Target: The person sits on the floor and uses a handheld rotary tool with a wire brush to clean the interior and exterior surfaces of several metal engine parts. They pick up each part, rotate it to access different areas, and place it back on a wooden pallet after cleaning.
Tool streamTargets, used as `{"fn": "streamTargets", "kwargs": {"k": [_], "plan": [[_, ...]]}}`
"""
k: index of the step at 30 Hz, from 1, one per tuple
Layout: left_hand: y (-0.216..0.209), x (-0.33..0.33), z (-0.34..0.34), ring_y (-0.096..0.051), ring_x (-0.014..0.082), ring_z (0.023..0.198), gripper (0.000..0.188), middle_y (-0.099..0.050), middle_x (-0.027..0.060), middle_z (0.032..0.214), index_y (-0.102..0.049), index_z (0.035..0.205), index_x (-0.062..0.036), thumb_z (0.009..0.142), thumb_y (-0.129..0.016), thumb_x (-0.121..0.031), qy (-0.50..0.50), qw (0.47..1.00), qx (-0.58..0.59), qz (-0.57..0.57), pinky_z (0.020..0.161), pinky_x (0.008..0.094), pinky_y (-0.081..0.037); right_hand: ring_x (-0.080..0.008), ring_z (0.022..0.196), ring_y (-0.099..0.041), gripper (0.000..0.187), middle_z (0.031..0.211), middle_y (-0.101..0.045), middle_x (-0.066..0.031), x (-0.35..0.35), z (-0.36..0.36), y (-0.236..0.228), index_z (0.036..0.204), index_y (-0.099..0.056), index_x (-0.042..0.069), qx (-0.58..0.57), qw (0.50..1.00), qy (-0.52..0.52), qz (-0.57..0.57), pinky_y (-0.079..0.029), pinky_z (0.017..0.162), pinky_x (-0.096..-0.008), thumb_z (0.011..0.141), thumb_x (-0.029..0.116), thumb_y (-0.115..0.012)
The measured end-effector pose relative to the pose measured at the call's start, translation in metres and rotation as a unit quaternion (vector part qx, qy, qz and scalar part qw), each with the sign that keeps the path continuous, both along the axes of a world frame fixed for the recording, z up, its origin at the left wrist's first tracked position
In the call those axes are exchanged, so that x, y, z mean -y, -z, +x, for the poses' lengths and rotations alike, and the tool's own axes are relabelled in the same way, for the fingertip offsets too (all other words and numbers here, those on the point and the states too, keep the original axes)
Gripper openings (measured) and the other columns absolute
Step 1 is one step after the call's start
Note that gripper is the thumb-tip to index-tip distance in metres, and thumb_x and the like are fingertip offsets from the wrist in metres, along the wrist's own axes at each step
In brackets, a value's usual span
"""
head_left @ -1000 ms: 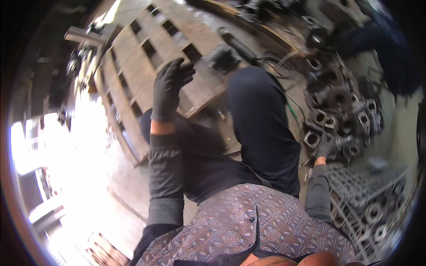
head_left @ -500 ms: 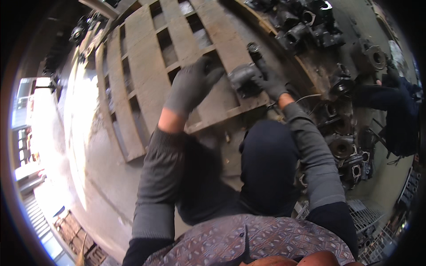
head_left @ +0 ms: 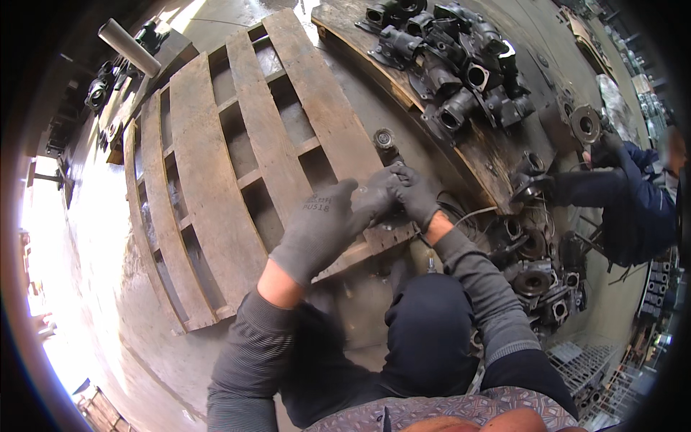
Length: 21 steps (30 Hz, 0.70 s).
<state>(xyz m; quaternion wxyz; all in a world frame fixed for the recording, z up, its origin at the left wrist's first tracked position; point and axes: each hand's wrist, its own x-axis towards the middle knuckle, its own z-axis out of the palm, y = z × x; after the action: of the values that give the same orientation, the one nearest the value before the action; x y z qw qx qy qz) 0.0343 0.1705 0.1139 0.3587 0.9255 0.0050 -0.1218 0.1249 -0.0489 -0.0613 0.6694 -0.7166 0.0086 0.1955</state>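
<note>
A grey metal casting (head_left: 373, 193) rests on the near right corner of the wooden pallet (head_left: 198, 183), partly hidden by my gloves. My left hand (head_left: 317, 223), in a grey glove, reaches against its left and near side, fingers bent around it and thumb raised. From the right, my right hand (head_left: 417, 194), also gloved, curls closed over the casting's other side. Its fingertips are partly hidden, so a small item in them cannot be ruled out. Just beyond the casting is a round, dark metal part (head_left: 384, 138) with a ringed end.
Dark castings (head_left: 461, 72) are heaped on a wooden board (head_left: 410, 93) at the far right. More flanged castings (head_left: 533, 282) lie right of my knee. A hose with a metal fitting (head_left: 430, 263) runs near the pallet edge. Another person (head_left: 633, 187) sits at the right.
My left hand has moved in from the air to the casting. My right hand has shifted from the casting's side to its top and curled closed. The view has tilted.
</note>
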Motion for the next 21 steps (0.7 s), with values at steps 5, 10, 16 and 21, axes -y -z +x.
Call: {"fn": "streamTargets", "kwargs": {"k": [5, 10, 16, 21], "plan": [[0.083, -0.019, 0.069, -0.065, 0.0401, 0.111, 0.055, -0.069, 0.0244, 0.117, -0.06, 0.13, 0.001, 0.093, -0.067, -0.04, 0.069, 0.997, 0.027, 0.035, 0.095, 0.0464, -0.051, -0.0051, 0.075, -0.059, 0.029, 0.094, -0.07, 0.0016, 0.038, 0.072, -0.059, 0.118, -0.071, 0.0, 0.026, 0.996, 0.074, -0.037, -0.049, 0.07, -0.0188, 0.092, 0.012, -0.076], [0.212, -0.005, 0.142, -0.06, 0.0363, 0.115, 0.049, -0.064, 0.0173, 0.12, -0.058, 0.129, -0.0048, 0.09, -0.069, -0.032, 0.048, 0.979, 0.152, 0.128, 0.1, 0.0459, -0.047, -0.0089, 0.065, -0.059, 0.024, 0.086, -0.072, -0.0019, 0.048, 0.199, -0.1, 0.111, -0.074, 0.004, 0.089, 0.993, 0.072, 0.029, -0.051, 0.065, -0.0249, 0.089, 0.013, -0.078], [0.281, -0.009, 0.172, -0.055, 0.0329, 0.12, 0.044, -0.06, 0.0119, 0.119, -0.061, 0.123, -0.008, 0.085, -0.071, -0.029, -0.006, 0.956, 0.279, 0.095, 0.106, 0.0479, -0.042, -0.0137, 0.076, -0.065, 0.017, 0.086, -0.071, -0.0044, 0.003, 0.357, -0.097, 0.11, -0.072, 0.003, 0.098, 0.985, 0.124, 0.073, -0.054, 0.072, -0.0286, 0.095, 0.009, -0.068], [0.292, -0.021, 0.181, -0.057, 0.0319, 0.117, 0.039, -0.061, 0.01, 0.118, -0.064, 0.12, -0.0097, 0.085, -0.07, -0.026, -0.025, 0.958, 0.283, 0.05, 0.103, 0.0473, -0.044, -0.0225, 0.072, -0.067, 0.019, 0.088, -0.072, -0.0101, -0.043, 0.466, -0.042, 0.108, -0.072, 0.001, 0.41, 0.876, 0.029, -0.254, -0.056, 0.073, -0.036, 0.094, 0.013, -0.07]]}}
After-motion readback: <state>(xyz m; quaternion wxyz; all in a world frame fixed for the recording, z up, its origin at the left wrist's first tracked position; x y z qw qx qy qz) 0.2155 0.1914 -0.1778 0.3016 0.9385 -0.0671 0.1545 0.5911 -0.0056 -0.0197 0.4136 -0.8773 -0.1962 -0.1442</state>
